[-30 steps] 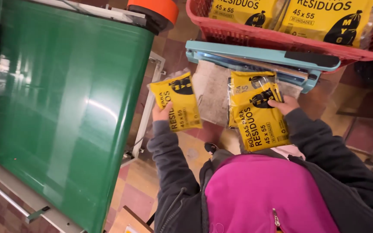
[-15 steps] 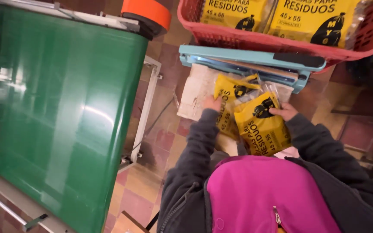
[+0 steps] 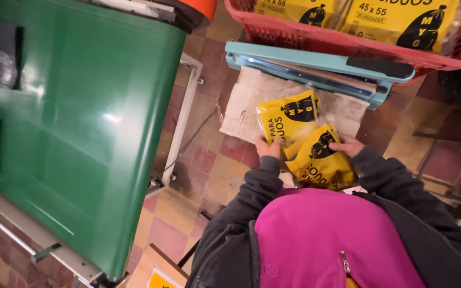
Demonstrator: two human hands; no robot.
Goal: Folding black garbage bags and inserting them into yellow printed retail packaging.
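Left hand (image 3: 269, 148): fingers closed on the bottom edge of a yellow packet (image 3: 288, 118).
Right hand (image 3: 348, 145): fingers gripping a second yellow packet (image 3: 320, 160), just below the first.
Past the fingers: blue sealer (image 3: 316, 64), red basket (image 3: 348, 40).
Left side: green belt (image 3: 70, 133).

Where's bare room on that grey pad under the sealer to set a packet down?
The grey pad is bare on its left part, between the blue sealer and the upper yellow packet. The right is crowded: left hand, right hand, lower yellow packet.
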